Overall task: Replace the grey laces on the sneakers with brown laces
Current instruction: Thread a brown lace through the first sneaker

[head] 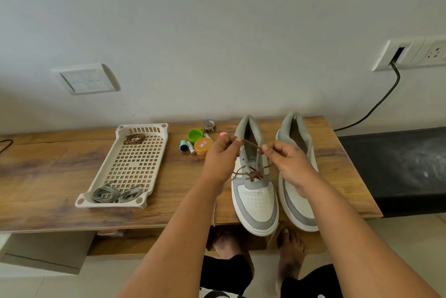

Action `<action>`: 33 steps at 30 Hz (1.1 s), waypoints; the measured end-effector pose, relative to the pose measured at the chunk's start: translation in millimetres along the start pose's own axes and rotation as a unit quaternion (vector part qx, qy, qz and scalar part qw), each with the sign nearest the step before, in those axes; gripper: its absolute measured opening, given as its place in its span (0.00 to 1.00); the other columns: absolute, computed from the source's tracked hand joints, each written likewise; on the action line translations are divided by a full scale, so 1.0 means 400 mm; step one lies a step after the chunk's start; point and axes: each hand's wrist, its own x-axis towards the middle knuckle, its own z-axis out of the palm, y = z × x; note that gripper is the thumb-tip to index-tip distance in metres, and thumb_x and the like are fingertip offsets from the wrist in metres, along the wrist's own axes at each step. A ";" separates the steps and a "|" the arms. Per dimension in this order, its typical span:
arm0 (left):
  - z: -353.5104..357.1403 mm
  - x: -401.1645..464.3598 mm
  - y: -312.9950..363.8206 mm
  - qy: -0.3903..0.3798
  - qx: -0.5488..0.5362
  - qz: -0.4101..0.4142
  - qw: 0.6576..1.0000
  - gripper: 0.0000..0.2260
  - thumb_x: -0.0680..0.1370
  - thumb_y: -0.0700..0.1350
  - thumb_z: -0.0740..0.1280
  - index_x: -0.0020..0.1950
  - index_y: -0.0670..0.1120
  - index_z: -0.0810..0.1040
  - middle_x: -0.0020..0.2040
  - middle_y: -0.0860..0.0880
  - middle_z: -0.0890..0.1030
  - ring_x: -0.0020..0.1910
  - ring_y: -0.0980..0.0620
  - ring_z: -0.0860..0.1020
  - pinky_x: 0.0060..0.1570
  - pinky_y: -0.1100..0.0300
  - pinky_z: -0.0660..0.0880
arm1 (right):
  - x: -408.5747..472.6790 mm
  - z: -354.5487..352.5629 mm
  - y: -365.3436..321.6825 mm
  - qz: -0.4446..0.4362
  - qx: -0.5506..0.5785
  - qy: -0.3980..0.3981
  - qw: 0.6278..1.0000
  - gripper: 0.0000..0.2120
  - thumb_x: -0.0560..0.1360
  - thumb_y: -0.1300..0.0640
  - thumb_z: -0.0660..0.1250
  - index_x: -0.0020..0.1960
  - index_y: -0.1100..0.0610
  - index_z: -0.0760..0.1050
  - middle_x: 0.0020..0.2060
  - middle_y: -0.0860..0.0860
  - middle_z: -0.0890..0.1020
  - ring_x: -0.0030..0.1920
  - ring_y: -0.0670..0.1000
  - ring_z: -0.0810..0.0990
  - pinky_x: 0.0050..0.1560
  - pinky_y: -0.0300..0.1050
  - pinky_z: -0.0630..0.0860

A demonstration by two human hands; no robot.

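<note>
Brown cord lace [251, 143] pinched taut between left hand [220, 156] and right hand [287, 162].

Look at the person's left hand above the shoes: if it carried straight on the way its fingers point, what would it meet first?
The left hand points right, pinching the brown lace. Probably it would meet the right hand, which pinches the same lace above the left sneaker; depth is unclear.
</note>
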 end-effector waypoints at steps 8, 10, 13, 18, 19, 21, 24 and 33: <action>0.012 -0.006 -0.012 0.075 0.318 0.113 0.938 0.13 0.81 0.51 0.64 0.62 0.47 0.72 0.51 0.52 0.77 0.50 0.54 0.75 0.48 0.60 0.73 | 0.019 -0.002 0.026 -0.010 -0.067 0.098 0.993 0.09 0.81 0.59 0.63 0.52 0.47 0.79 0.49 0.46 0.82 0.50 0.46 0.80 0.51 0.41 0.75; 0.021 -0.009 -0.016 0.081 0.408 0.176 0.892 0.21 0.81 0.54 0.63 0.71 0.46 0.68 0.62 0.49 0.73 0.61 0.51 0.71 0.57 0.60 0.68 | 0.012 0.004 0.021 -0.029 -0.055 0.068 0.996 0.10 0.80 0.61 0.64 0.54 0.47 0.79 0.47 0.45 0.83 0.46 0.42 0.83 0.50 0.38 0.78; 0.052 -0.013 -0.025 0.014 0.379 0.214 0.900 0.22 0.82 0.51 0.61 0.74 0.45 0.66 0.66 0.48 0.74 0.65 0.50 0.70 0.64 0.57 0.65 | 0.001 0.019 0.011 -0.088 -0.063 0.034 0.994 0.08 0.78 0.61 0.68 0.54 0.51 0.76 0.41 0.44 0.84 0.42 0.38 0.83 0.44 0.32 0.78; 0.070 -0.012 -0.044 -0.034 0.335 0.183 0.924 0.16 0.85 0.51 0.56 0.44 0.44 0.74 0.35 0.51 0.76 0.37 0.50 0.73 0.44 0.53 0.70 | 0.006 0.028 0.016 -0.151 -0.097 0.076 0.981 0.07 0.75 0.64 0.71 0.44 0.52 0.79 0.36 0.46 0.83 0.37 0.40 0.82 0.40 0.35 0.78; 0.069 -0.016 -0.038 -0.038 0.326 0.177 0.928 0.16 0.85 0.51 0.56 0.42 0.44 0.73 0.34 0.51 0.74 0.35 0.52 0.71 0.39 0.59 0.67 | 0.006 0.026 0.017 -0.159 -0.091 0.090 0.979 0.05 0.74 0.62 0.72 0.44 0.54 0.80 0.35 0.46 0.83 0.37 0.40 0.82 0.40 0.34 0.78; 0.062 -0.020 -0.025 -0.041 0.322 0.172 0.930 0.17 0.84 0.51 0.56 0.41 0.44 0.72 0.33 0.51 0.72 0.33 0.55 0.69 0.33 0.65 0.64 | 0.007 0.016 0.018 -0.175 -0.087 0.115 0.974 0.02 0.72 0.58 0.75 0.43 0.54 0.83 0.35 0.45 0.83 0.36 0.40 0.81 0.38 0.30 0.76; 0.055 -0.017 -0.020 -0.049 0.304 0.142 0.941 0.16 0.83 0.51 0.60 0.45 0.41 0.77 0.33 0.49 0.75 0.32 0.55 0.70 0.33 0.63 0.65 | 0.009 0.001 0.017 -0.160 -0.087 0.103 0.978 0.04 0.73 0.56 0.74 0.48 0.53 0.85 0.40 0.43 0.84 0.42 0.39 0.82 0.42 0.29 0.76; 0.023 -0.006 -0.031 -0.038 0.271 0.113 0.955 0.05 0.79 0.49 0.69 0.51 0.50 0.83 0.41 0.58 0.80 0.30 0.66 0.72 0.33 0.70 0.65 | 0.018 0.012 0.038 -0.131 -0.077 0.068 0.986 0.09 0.75 0.60 0.72 0.55 0.55 0.79 0.45 0.44 0.85 0.47 0.38 0.83 0.49 0.29 0.76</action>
